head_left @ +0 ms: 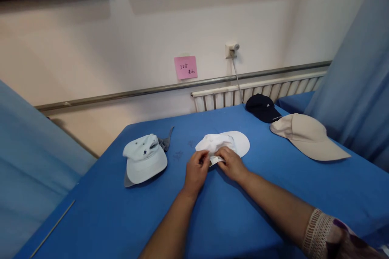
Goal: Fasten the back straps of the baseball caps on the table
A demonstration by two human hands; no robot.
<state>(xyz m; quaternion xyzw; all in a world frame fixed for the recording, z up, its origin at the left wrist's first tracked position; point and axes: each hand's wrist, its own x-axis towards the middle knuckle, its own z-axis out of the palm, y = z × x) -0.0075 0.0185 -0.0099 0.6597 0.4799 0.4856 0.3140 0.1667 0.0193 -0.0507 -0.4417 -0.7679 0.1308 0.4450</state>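
"What is at the far left?"
"A blue curtain [30, 166], beside the blue-covered table [100, 218]. A thin rod [52, 228] shows slantwise near that side."
"And then?"
"A pale blue cap [142, 157], brim toward the person, with a small dark emblem on its front. A dark grey cloth [165, 142] pokes out behind it, on its right."
"Next along?"
"A pink note [186, 73] with handwriting, stuck to the wall [146, 40]. Lower down, the person's left hand [197, 170] works at a white cap [215, 140]."
"How does that grip stand?"
"Thumb and fingers pinch the near edge of the white cap, at its back strap."
"Where does the white cap sit, then?"
"Around the middle of the table, crown slumped, brim pointing right, its back strap toward the person."
"And the right hand [231, 164]?"
"Its grip pinches the same edge, just beside the other. What lies right between the fingertips is too small to tell. The arm runs back to a patterned sleeve [319, 230] with a lacy trim."
"Further right?"
"A plugged wall socket [230, 51] above a radiator [258, 85], then a dark cap [260, 107] near the table's far edge. A beige cap [308, 135] lies just beside it, nearer the person, and a second curtain [352, 68] hangs beyond."
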